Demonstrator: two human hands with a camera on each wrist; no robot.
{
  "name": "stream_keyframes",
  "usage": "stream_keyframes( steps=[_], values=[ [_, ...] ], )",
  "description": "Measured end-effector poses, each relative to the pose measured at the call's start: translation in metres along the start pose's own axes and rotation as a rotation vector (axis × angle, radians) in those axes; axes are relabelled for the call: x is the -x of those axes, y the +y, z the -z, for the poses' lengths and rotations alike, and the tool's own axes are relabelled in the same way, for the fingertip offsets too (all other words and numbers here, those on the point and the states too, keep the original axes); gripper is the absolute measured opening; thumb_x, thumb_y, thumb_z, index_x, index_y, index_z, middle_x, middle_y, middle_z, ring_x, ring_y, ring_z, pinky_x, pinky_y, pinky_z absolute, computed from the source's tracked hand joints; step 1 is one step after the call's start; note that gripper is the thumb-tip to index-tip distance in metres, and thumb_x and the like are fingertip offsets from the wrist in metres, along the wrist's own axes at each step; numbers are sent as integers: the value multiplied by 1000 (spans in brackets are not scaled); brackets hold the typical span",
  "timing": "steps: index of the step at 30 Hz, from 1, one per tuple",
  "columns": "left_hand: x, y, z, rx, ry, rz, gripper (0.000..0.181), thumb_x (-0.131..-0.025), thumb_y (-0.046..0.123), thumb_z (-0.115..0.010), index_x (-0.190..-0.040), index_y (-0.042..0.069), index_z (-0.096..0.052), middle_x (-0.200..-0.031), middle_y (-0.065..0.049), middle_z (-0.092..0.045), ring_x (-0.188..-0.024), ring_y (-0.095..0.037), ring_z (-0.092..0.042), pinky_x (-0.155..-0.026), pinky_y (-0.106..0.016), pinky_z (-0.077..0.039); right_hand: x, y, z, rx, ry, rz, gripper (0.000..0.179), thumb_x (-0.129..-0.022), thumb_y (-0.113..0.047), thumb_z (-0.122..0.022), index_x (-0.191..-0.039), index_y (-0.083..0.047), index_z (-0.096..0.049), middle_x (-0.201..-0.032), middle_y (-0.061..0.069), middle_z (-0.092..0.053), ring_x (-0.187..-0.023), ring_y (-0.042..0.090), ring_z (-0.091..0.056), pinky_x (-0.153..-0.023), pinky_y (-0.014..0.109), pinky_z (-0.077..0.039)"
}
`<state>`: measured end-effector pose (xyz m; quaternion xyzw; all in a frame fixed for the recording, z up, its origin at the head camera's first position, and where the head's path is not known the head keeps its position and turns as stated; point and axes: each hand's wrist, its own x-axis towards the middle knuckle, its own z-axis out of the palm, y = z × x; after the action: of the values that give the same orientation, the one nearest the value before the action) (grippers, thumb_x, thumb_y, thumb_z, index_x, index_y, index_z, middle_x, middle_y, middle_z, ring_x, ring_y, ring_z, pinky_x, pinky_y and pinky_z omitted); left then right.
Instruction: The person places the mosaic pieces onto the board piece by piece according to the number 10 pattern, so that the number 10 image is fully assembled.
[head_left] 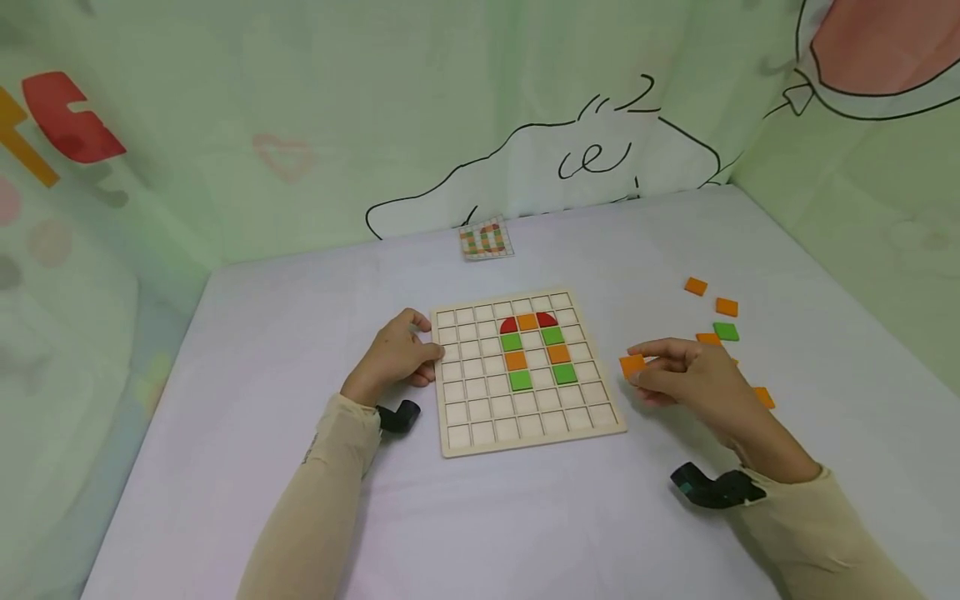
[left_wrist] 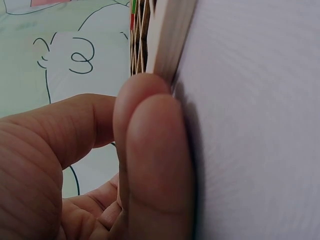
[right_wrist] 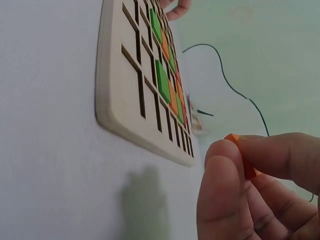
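A wooden grid board lies on the table, with red rounded tiles, orange tiles and green tiles set in its cells as an arch. My left hand rests against the board's left edge, thumb and a finger touching it; the left wrist view shows fingertips pressed to the wooden side. Just right of the board, my right hand pinches an orange square tile between thumb and fingers, raised above the table. In the right wrist view the fingers mostly cover this tile.
Behind the board lies a small printed card with a coloured grid pattern. Loose orange tiles and a green tile are scattered at the right, some partly behind my right hand. A printed cloth backdrop borders the table.
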<state>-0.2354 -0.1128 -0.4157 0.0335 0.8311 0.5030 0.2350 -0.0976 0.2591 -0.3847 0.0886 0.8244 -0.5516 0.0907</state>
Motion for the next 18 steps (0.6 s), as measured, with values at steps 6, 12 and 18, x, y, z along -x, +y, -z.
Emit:
stream_keyframes(
  steps=[6,12,18],
  values=[
    [1,1,0,-7,4,3,41,-96,8,-71,-130,6,-47,-85,-13,-63,-56,-15,-66,-53,-28,-61,-7,-7,-15,-29,-31,16,45,-97,-8,-70,-138,8,-57,-94,9,-76,-76,16,-73,-71,30,-65],
    [1,2,0,0,3,10,41,-96,8,-71,-130,6,-47,-86,-13,-63,-57,-16,-67,-54,-28,-61,-10,-10,-24,-71,-69,22,39,-102,-10,-63,-135,12,-59,-102,13,-77,-76,18,-75,-71,31,-65],
    [2,2,0,-5,8,7,41,-96,8,-71,-130,6,-48,-87,-13,-62,-57,-15,-67,-53,-28,-61,-13,-12,-32,-71,-86,8,34,-101,-6,-61,-129,13,-61,-99,12,-75,-79,20,-76,-72,31,-65]
  ],
)
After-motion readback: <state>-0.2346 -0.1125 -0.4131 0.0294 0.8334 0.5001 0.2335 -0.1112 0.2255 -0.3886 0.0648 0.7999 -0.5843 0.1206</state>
